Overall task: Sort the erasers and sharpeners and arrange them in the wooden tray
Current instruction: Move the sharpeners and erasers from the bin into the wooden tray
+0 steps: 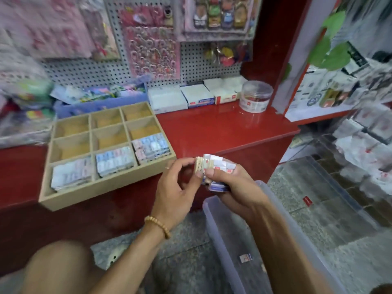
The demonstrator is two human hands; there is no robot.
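At centre left of the frame the wooden tray (pixel 70 193) sits on the red surface (pixel 222 128), its three nearest compartments packed with erasers (pixel 115 163). Right of it, the left hand (pixel 177 187) pinches the left end of a bundle of erasers (pixel 214 166), fingers closed on it. The right hand (pixel 237 187) grips the bundle from below, its thumb on top.
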